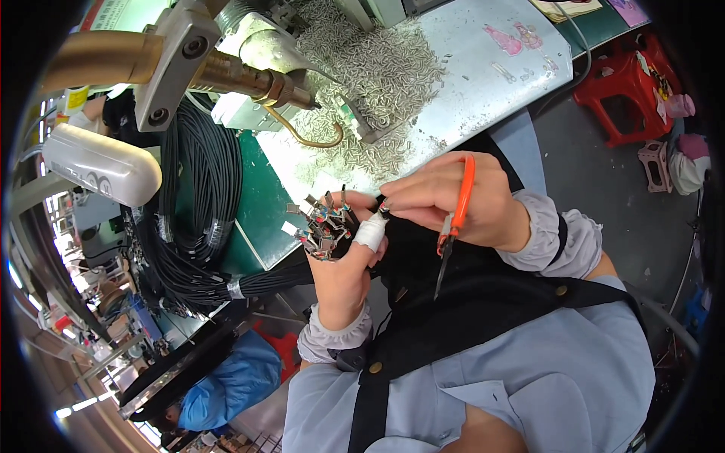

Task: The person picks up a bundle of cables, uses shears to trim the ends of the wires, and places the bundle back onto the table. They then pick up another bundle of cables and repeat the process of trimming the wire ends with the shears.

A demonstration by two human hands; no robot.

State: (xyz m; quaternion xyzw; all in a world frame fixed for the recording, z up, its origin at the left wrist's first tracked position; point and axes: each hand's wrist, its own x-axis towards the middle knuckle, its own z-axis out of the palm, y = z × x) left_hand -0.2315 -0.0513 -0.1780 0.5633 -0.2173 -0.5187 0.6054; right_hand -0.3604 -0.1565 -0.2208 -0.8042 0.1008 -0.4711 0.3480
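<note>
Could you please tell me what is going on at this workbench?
A person's left hand, its thumb wrapped in white, holds a cluster of metal-tipped cable ends. The right hand carries orange-handled scissors, and its fingertips meet the left thumb at a small wire end. Small metal pieces lie heaped on the pale tabletop beyond; coiled black cables sit to the left.

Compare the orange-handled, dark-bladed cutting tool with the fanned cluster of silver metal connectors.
Colour: the cutting tool is orange and dark; the connector cluster is mostly silver with coloured bits.
Shape: the tool is long and slim; the cluster is many small pieces, splayed.
Place: the tool is in the right hand; the cluster is at the left hand.
Shared: both include metal.
</note>
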